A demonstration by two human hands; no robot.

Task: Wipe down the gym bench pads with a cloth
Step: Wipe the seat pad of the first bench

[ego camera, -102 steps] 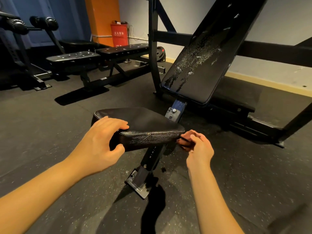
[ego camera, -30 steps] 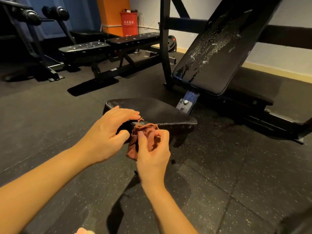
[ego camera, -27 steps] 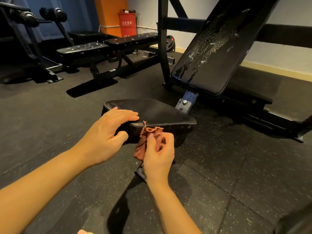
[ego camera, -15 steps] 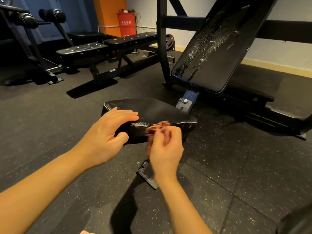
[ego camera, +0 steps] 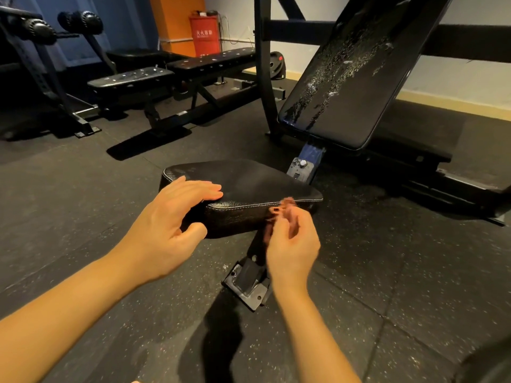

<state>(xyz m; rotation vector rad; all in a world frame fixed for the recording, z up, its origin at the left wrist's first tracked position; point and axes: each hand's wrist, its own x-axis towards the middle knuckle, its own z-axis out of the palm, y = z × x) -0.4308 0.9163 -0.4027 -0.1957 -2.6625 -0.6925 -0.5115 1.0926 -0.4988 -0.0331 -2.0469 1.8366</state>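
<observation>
At pad [ego camera: 249,183] front edge, my right grip [ego camera: 291,244] pinching blurred cloth [ego camera: 282,207], left grip [ego camera: 168,217] flat on pad top, fingers straight.

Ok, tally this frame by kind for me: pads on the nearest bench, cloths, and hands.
Pads on the nearest bench: 2, seat pad and tilted back pad
Cloths: 1, reddish cloth, blurred
Hands: 2, left hand on the seat pad, right hand holding the cloth
Total: 5
</observation>
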